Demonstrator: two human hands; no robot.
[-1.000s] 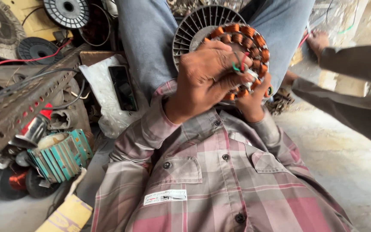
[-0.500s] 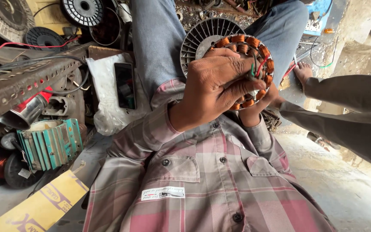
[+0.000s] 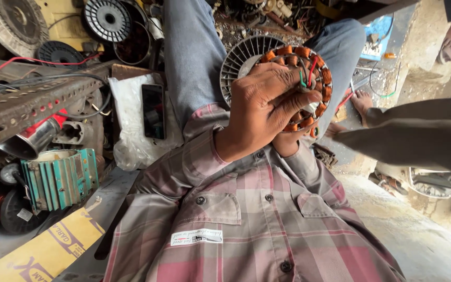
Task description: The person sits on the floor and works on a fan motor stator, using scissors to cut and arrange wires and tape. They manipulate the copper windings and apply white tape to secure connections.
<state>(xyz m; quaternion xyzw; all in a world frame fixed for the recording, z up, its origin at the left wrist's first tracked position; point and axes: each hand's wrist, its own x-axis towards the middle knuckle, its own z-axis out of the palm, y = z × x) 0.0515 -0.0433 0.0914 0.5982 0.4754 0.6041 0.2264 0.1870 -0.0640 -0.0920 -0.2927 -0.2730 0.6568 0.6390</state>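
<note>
At the left we see a ribbed green metal housing [image 3: 58,179] near a perforated steel angle bar [image 3: 27,104]. Our left hand [image 3: 267,107] grips a round stator [image 3: 301,86] ringed with copper coils, fingers pinching its wires. Our right hand [image 3: 288,142] cups it from beneath, before a slatted grey fan cover [image 3: 244,57].

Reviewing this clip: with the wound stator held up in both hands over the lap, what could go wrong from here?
1. The left hand pinches thin red and green wires on the stator; a tug might snap or loosen them.
2. The right hand is mostly hidden beneath, so the grip is unclear; the stator could drop onto the fan housing.
3. The phone lies beside the leg on a plastic bag and might get knocked.
</note>
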